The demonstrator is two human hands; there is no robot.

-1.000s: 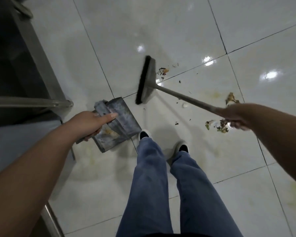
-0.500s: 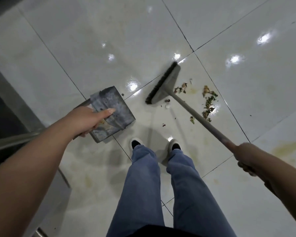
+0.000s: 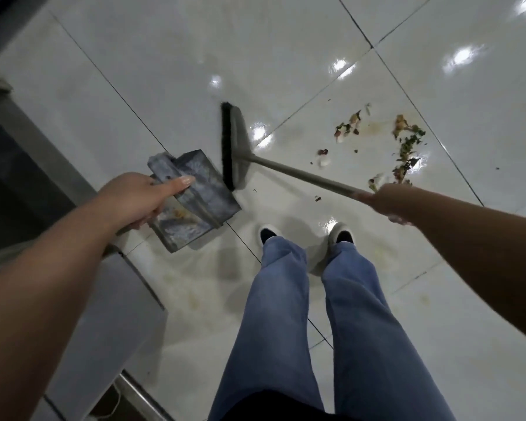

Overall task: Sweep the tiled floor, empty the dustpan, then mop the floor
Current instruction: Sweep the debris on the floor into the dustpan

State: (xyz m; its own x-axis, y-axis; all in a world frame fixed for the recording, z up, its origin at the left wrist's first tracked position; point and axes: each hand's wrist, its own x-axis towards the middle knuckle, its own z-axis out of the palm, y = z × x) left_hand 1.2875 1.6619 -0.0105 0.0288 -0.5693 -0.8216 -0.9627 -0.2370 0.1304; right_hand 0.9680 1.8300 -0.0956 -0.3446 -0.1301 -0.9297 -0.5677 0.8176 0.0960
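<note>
Broom (image 3: 233, 147) now beside hand-held dustpan (image 3: 205, 192)

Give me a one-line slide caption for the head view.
Left hand holds a dustpan beside the broom gripped by the right hand; food scraps litter the tiled floor.

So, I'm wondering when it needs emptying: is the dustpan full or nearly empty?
Nearly empty. The dustpan held in the left hand shows only a small yellowish clump; most debris lies on the floor.
</note>
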